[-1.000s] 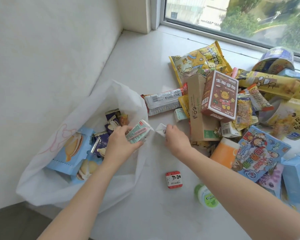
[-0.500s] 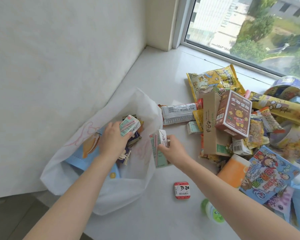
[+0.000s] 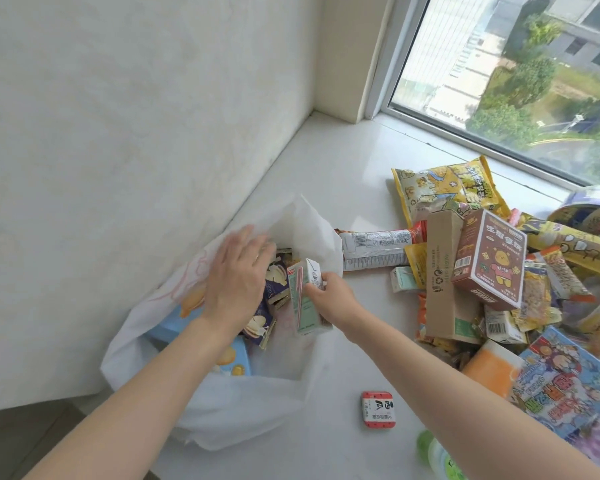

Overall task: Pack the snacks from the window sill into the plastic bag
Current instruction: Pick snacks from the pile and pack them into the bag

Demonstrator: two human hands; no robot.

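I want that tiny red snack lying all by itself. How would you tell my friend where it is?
Start at the white plastic bag on the window sill. Just right of its near corner, apart from the big snack pile, lies a small square red-and-white packet. It alone sits on bare sill, with black characters on white between red edges.

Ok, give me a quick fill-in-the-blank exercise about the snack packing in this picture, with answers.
1. The right hand holds a pale green ____ carton at the bag's mouth.
2. The left hand is ____, fingers spread over the plastic bag.
3. The brown box shows a ____ cartoon bear.

Answers: drink; open; yellow
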